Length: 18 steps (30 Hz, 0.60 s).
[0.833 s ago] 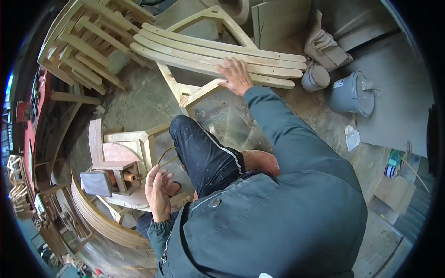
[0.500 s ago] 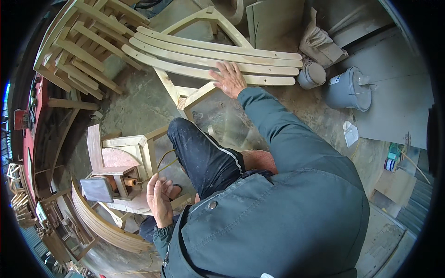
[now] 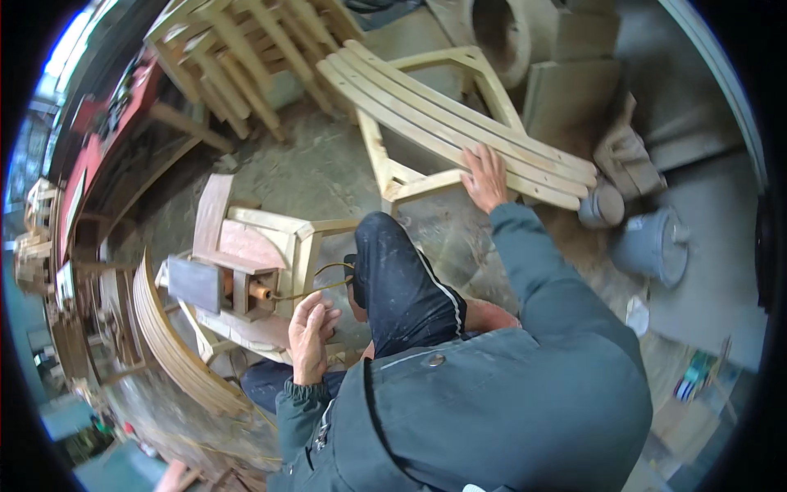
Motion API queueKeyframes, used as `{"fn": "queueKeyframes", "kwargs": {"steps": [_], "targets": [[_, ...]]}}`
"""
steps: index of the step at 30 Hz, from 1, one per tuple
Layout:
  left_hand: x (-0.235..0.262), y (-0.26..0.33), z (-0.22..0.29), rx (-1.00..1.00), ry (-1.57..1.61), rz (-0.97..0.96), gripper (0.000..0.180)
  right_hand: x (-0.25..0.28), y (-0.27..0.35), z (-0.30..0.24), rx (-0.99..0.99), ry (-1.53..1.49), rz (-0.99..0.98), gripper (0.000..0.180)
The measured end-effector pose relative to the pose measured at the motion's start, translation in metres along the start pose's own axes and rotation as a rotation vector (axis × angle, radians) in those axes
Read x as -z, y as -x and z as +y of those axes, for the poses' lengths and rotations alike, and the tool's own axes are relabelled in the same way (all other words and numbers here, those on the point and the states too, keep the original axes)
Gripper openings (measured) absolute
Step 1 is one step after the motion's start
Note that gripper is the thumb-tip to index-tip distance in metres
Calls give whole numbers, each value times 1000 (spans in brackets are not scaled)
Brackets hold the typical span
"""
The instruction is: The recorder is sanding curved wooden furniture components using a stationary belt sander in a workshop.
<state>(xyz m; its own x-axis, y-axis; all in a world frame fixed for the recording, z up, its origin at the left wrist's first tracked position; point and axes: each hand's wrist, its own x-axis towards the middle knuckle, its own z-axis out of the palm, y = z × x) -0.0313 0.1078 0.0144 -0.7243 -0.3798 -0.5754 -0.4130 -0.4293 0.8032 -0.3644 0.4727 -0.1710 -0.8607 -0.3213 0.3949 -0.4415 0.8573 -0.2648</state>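
My right hand (image 3: 485, 179) lies with its fingers stretched over the nearest of several curved, pale wooden slats (image 3: 459, 131). Dark holes show near the slats' ends. They lie side by side across an angled wooden frame (image 3: 422, 187). My left hand (image 3: 309, 336) is raised in front of my body, fingers loosely bent, with nothing visible in it. Just beyond it stands a wooden sanding rig with a pinkish disc (image 3: 252, 243), an orange cylinder (image 3: 261, 291) and a grey rectangular block (image 3: 194, 284). A yellow cord (image 3: 316, 289) runs between the rig and my leg.
A stack of wooden frames (image 3: 238, 61) stands at the far left, near a red bench (image 3: 84, 168). Curved slats (image 3: 176, 348) are bundled at the lower left. Right of the frame are a small bucket (image 3: 602, 205), a grey lidded bucket (image 3: 653, 246) and a paper sack (image 3: 630, 160).
The view has turned, so the scene sits further right and the slats slope more. My right hand remains on the slats, now nearer their close edge. My left hand stays raised with bent fingers.
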Motion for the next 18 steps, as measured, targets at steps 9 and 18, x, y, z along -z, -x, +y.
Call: {"fn": "queueKeyframes", "kwargs": {"steps": [9,18], "targets": [[9,14,16,-115,-114,-93,44,13,70,-68,94,-96,96,56],[277,78,-28,-558,-247,1027,26,4,128,-36,-182,-77,-130,47]]}}
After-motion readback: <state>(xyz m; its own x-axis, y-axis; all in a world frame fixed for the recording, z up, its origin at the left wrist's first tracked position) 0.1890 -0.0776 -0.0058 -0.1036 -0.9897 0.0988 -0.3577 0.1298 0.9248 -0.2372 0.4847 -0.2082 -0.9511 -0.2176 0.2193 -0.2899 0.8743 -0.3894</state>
